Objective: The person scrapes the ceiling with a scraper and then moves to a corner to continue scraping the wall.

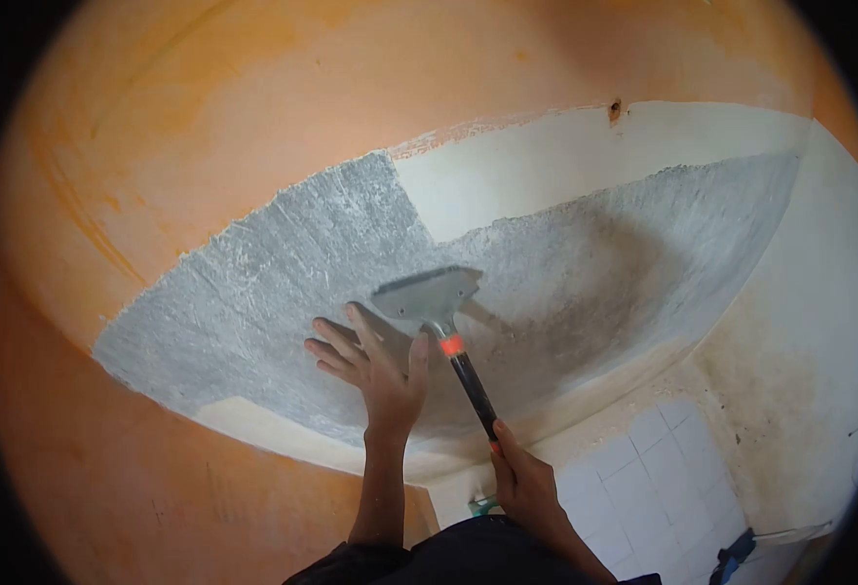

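Scraper [427, 292] on bare ceiling patch [283, 263], right hand [526, 487] gripping handle

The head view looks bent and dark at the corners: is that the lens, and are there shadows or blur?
Head view: fisheye lens curves the walls and blackens the corners; soft light, with the scraper casting a faint shadow on the grey scraped patch; the left hand and right hand look reasonably sharp.

The ceiling [253, 127] carries the work: orange paint surrounds a scraped grey patch [283, 283] (rough, streaked plaster), with a white unpainted strip [546, 166] just beyond the grey patch, toward the wall.
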A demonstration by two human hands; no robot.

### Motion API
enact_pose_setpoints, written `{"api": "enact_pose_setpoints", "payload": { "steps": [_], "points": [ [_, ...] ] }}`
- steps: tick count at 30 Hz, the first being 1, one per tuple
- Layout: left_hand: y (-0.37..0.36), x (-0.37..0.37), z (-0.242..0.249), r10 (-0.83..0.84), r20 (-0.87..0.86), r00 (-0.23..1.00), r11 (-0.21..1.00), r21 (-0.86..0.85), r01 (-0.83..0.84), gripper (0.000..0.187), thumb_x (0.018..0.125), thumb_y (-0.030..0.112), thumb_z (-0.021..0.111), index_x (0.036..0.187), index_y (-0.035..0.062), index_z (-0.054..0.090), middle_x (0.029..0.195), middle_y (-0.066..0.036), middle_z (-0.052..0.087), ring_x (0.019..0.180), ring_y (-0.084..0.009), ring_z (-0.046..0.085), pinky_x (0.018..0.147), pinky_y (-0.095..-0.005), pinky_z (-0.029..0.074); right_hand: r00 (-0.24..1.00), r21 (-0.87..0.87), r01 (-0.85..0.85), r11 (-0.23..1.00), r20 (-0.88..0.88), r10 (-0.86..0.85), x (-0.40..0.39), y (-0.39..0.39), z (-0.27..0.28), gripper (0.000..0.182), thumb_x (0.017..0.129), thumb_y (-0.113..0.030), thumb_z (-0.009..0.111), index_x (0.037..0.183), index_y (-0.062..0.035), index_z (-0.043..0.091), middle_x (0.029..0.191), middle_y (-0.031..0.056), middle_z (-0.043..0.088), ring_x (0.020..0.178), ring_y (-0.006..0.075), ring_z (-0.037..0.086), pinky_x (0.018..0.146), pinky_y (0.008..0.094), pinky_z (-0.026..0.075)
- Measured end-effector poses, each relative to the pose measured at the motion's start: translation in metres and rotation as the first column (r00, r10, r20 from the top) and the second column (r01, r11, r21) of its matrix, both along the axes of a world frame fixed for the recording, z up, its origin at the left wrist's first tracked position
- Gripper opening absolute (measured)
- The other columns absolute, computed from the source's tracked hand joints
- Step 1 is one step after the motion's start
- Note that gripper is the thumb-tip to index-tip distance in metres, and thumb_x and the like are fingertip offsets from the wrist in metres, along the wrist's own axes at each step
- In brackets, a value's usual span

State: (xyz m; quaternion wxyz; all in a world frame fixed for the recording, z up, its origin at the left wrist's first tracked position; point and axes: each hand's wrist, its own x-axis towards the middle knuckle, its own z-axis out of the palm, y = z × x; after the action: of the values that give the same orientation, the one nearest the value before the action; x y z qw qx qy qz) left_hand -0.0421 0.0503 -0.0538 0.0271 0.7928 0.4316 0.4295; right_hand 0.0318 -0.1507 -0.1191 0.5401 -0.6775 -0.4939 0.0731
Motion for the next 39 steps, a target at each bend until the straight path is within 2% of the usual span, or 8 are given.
{"api": "enact_pose_setpoints", "payload": {
  "steps": [8,11,20,23,25,28,34,39],
  "points": [
    [-0.058,0.016,-0.011,-0.426,0.296,0.855,0.881,-0.08,0.466,0.053,0.102,0.027,0.037,0.145,-0.0025,0.033,0.153,-0.028,0.024,0.144,-0.0408,0.016,0.116,-0.0496,0.013,0.999,-0.039,-0.045,0.998,-0.001,0.045,0.015,0.0,0.01,0.044,0.094,-0.004,0.057,0.137,-0.0008,0.049,0.094,0.0227,0.068,0.081,0.0322,0.071,0.07,0.0338,0.054],
    [-0.086,0.025,-0.009,-0.319,0.711,0.626,0.507,-0.43,0.747,0.046,0.104,0.026,0.031,0.137,-0.0042,0.043,0.143,-0.02,0.045,0.136,-0.0295,0.038,0.111,-0.0406,0.027,0.996,-0.065,-0.08,0.995,-0.034,0.078,0.017,-0.002,0.023,0.045,0.094,-0.004,0.057,0.138,-0.0005,0.048,0.098,0.0234,0.068,0.087,0.0333,0.071,0.074,0.0343,0.054],
    [-0.11,0.044,-0.029,-0.12,0.974,0.191,0.231,-0.16,0.96,0.044,0.106,0.034,0.028,0.124,-0.0016,0.046,0.116,-0.021,0.063,0.109,-0.0283,0.062,0.1,-0.0389,0.045,0.982,-0.063,-0.19,0.98,-0.036,0.188,0.027,-0.002,0.019,0.046,0.096,-0.003,0.048,0.142,0.0013,0.042,0.1,0.0213,0.068,0.088,0.03,0.07,0.078,0.0332,0.053],
    [-0.108,0.04,-0.024,-0.199,0.933,0.302,0.31,-0.232,0.922,0.032,0.105,0.028,0.036,0.117,-0.0005,0.046,0.111,-0.02,0.064,0.101,-0.0251,0.065,0.091,-0.0379,0.051,0.89,0.126,-0.346,0.93,-0.269,0.368,0.036,-0.008,0.013,0.053,0.097,-0.007,0.049,0.147,-0.0002,0.033,0.089,0.0127,0.065,0.069,0.0205,0.066,0.061,0.0294,0.051],
    [-0.112,0.037,-0.016,-0.239,0.899,0.366,0.327,-0.281,0.902,0.026,0.104,0.023,0.041,0.114,0.0004,0.046,0.106,-0.018,0.064,0.095,-0.0222,0.066,0.084,-0.0361,0.053,0.438,0.342,-0.428,0.837,-0.732,0.522,0.043,-0.028,0.019,0.053,0.096,-0.01,0.053,0.146,-0.0035,0.034,0.083,0.0098,0.061,0.063,0.0131,0.059,0.054,0.0283,0.047],
    [-0.128,0.046,-0.003,-0.128,0.908,0.398,0.387,-0.324,0.863,0.015,0.098,0.015,0.056,0.101,0.0027,0.049,0.09,-0.011,0.065,0.077,-0.0137,0.065,0.062,-0.0279,0.052,0.266,0.4,-0.449,0.799,-0.794,0.547,0.046,-0.032,0.01,0.045,0.098,-0.014,0.053,0.139,-0.0018,0.04,0.08,0.007,0.057,0.058,0.0107,0.056,0.05,0.0246,0.043],
    [-0.124,0.05,-0.005,-0.227,0.618,0.753,0.667,-0.465,0.582,0.023,0.094,0.02,0.065,0.093,0.0005,0.052,0.075,-0.008,0.063,0.07,-0.0105,0.06,0.063,-0.027,0.048,0.391,0.301,-0.428,0.852,-0.789,0.475,0.045,-0.025,0.001,0.034,0.106,-0.028,0.038,0.122,-0.0005,0.049,0.073,0.0033,0.052,0.05,0.0087,0.045,0.045,0.0242,0.037],
    [-0.116,0.053,-0.005,-0.286,0.719,0.633,0.502,-0.45,0.738,0.022,0.099,0.019,0.055,0.109,0.0005,0.049,0.087,-0.009,0.061,0.076,-0.0114,0.06,0.067,-0.0259,0.049,0.457,0.246,-0.46,0.853,-0.758,0.466,0.051,-0.01,0.006,0.038,0.107,-0.034,0.033,0.11,-0.0017,0.052,0.066,-0.0019,0.045,0.048,0.005,0.039,0.044,0.0216,0.032]
  ]
}}
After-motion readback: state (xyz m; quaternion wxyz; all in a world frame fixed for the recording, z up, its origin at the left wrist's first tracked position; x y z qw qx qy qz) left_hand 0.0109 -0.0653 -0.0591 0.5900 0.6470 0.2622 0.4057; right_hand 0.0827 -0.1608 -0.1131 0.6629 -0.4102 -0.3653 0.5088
